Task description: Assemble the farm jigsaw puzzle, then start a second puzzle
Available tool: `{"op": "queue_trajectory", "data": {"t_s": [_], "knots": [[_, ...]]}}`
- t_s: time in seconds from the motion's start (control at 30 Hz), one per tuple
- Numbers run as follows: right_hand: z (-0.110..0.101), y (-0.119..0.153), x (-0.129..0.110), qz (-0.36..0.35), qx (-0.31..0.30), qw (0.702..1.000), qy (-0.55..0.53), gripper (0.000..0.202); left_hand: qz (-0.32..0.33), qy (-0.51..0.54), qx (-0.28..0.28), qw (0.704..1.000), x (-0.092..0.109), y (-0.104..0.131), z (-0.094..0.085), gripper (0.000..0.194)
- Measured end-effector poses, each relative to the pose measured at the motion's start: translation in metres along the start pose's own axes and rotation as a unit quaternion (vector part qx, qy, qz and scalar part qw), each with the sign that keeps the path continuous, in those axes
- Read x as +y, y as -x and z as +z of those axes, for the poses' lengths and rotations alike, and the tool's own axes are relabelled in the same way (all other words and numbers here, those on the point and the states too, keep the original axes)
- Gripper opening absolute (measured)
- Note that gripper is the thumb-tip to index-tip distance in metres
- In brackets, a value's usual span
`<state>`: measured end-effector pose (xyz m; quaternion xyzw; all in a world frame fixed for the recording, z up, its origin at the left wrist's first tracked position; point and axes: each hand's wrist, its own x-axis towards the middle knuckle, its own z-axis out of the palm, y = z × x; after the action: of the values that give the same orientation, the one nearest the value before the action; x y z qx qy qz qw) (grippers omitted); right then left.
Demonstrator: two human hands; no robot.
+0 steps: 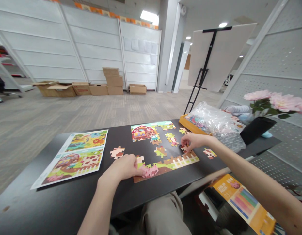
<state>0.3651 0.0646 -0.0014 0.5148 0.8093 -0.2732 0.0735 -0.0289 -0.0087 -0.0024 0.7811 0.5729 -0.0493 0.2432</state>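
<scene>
Lap: grey trousers (163,215), at the bottom, by the near edge of the black desk (74,202).
Left hand (123,166): fingers bent, tips on the left end of the jigsaw strip (163,170) beside its pink pig; whether they grip a piece, I cannot tell.
Right hand (193,142): thumb and fingers pinching a brown-and-cream piece (185,149) at the upper edge of the strip's right end.
Jigsaw strip: joined along the near side of the desk, with white fence on the right.
Barn section (141,133): joined pieces, farther back, apart from the strip.
Loose pieces: a spotted one (117,152) left of the strip, a green one (160,151) between strip and barn, a red-and-white one (209,153) past the right hand.
Printed sheet (77,156): flat on the left, showing two pictures.
Yellow tray (183,122): back right, clear plastic (214,117) over it.
Black vase (257,130): tilted in view, with pink flowers (279,100).
</scene>
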Motion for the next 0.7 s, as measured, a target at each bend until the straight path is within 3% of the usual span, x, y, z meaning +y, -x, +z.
{"op": "queue_trajectory", "data": {"t_s": [0.23,0.37,0.47,0.7], "knots": [[0.002,0.001,-0.010,0.015,0.001,1.000,0.018,0.038,-0.003,-0.011,0.001,1.000,0.000,-0.002,0.001,0.040],[-0.005,0.018,-0.009,0.000,0.069,0.998,0.013,0.036,-0.003,-0.003,0.005,1.000,-0.001,-0.001,0.001,0.039],[-0.013,0.043,0.005,0.026,0.114,0.993,0.011,0.035,0.012,0.007,0.015,1.000,-0.004,-0.003,0.002,0.039],[-0.005,0.098,0.046,0.128,0.090,0.982,0.110,0.029,0.007,-0.032,0.040,0.999,-0.018,-0.013,0.002,0.041]]}}
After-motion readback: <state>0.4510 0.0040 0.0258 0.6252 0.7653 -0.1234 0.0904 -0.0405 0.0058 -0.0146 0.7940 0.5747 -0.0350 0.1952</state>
